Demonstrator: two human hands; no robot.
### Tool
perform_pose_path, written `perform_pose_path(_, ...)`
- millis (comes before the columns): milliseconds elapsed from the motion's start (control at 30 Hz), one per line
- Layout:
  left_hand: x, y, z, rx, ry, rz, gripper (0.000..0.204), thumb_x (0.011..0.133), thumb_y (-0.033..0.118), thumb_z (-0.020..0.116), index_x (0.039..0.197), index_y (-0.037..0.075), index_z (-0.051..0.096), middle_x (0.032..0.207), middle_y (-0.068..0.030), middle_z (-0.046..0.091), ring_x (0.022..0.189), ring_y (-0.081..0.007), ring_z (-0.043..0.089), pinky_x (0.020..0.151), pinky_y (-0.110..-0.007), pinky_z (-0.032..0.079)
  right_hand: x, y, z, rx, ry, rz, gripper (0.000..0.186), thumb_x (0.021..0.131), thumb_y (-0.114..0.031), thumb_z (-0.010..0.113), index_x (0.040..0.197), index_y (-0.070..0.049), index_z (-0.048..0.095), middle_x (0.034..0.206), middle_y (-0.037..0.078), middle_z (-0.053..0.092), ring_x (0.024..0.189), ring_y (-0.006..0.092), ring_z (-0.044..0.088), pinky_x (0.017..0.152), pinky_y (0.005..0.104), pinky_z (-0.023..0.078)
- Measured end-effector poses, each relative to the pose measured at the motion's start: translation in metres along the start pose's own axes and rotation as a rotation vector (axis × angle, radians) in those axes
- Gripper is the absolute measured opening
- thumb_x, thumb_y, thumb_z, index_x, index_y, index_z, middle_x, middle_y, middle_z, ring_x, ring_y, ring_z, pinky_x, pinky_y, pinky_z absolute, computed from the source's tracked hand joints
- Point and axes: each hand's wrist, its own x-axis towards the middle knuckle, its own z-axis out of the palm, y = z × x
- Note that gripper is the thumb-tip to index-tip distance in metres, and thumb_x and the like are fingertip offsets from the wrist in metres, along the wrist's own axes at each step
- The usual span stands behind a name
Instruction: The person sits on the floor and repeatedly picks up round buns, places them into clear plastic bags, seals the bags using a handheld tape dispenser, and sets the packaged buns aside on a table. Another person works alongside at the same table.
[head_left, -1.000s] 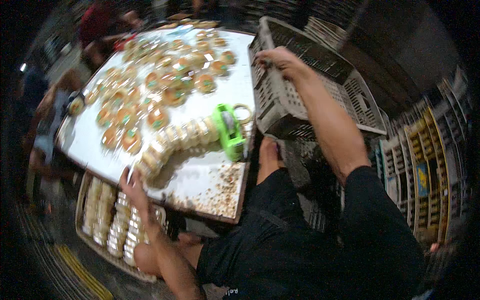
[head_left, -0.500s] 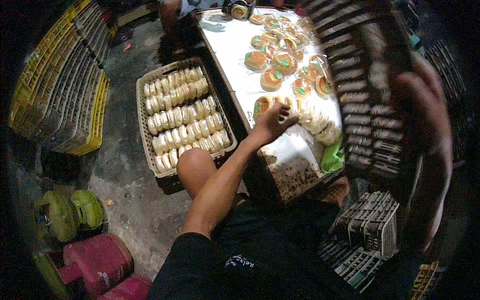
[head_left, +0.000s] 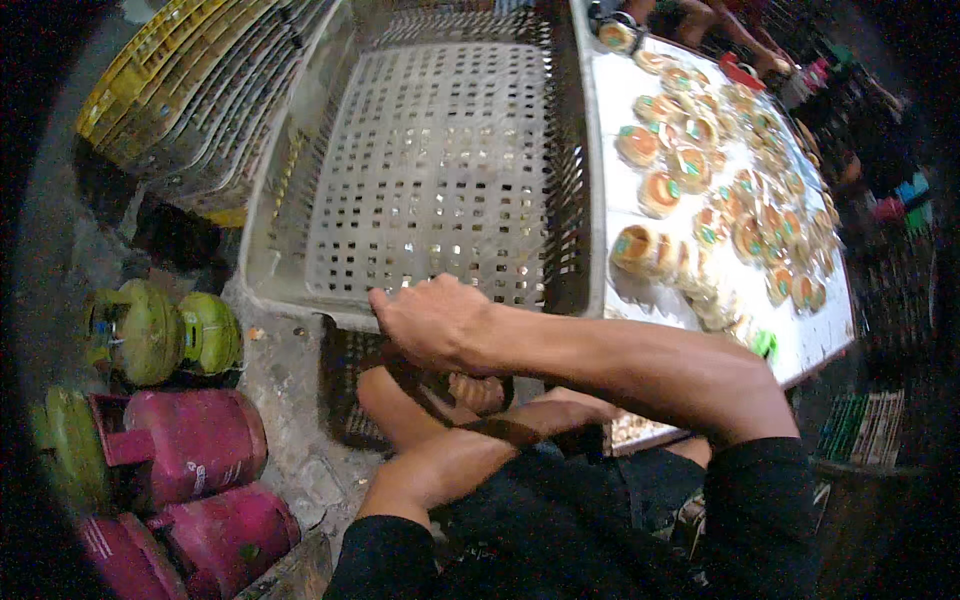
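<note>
A grey plastic crate point(head_left: 430, 180) with a slotted bottom hangs over the left side, and its inside holds nothing. My right hand point(head_left: 430, 320) is closed on its near rim, the right forearm crossing over my left arm. Below the right forearm, my left hand point(head_left: 585, 403) is mostly hidden near the table's near edge, its fingers not showing. On the white table point(head_left: 635, 100) are wrapped round buns point(head_left: 660, 190) with orange and green labels. A row of wrapped buns point(head_left: 690, 275) stands on edge nearest me, beside a green piece point(head_left: 764, 345).
Stacked yellow and white crates point(head_left: 190, 110) stand at far left. Green gas cylinders point(head_left: 150, 330) and pink gas cylinders point(head_left: 195, 445) stand at lower left. Another person's arm point(head_left: 750, 40) reaches in at the table's far side. More crates point(head_left: 862, 428) are at the right.
My right hand has swung the crate from the right across to the left, where it now covers the crate of wrapped buns. My left hand has drawn back from the row of buns toward me.
</note>
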Motion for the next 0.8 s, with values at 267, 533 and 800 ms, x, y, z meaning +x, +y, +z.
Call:
perform_pose_path(267, 0.004, 0.027, 0.002, -0.161, -0.662, -0.117, 0.031, 0.09, 0.024, 0.052, 0.117, 0.014, 0.061, 0.117, -0.0117, 0.062, 0.099, -0.0289, 0.062, 0.089, -0.037, 0.046, 0.082, 0.067, 0.093, -0.043, -0.232, -0.047, 0.043, 0.084, -0.011, 0.055, 0.124, -0.003, 0.045, 0.094, 0.022, 0.067, 0.092, 0.0378, 0.066, 0.079, 0.0504, 0.051)
perform_pose_path(533, 0.009, 0.016, 0.071, -0.052, -0.125, 0.037, 0.034, 0.087, 0.026, 0.055, 0.117, 0.014, 0.063, 0.122, -0.0134, 0.06, 0.114, -0.0289, 0.055, 0.097, -0.038, 0.041, 0.069, 0.104, 0.128, -0.03, -0.22, 0.087, 0.037, 0.089, -0.011, 0.048, 0.125, -0.009, 0.046, 0.099, 0.019, 0.067, 0.093, 0.0389, 0.066, 0.079, 0.0502, 0.053)
perform_pose_path(800, -0.004, 0.015, 0.041, -0.09, -0.506, 0.011, 0.033, 0.086, 0.029, 0.055, 0.112, 0.011, 0.064, 0.116, -0.0154, 0.062, 0.109, -0.0311, 0.057, 0.092, -0.041, 0.044, 0.019, 0.14, 0.117, 0.041, -0.202, 0.187, 0.031, 0.09, -0.016, 0.045, 0.119, -0.01, 0.051, 0.098, 0.022, 0.066, 0.089, 0.039, 0.066, 0.072, 0.0509, 0.054)
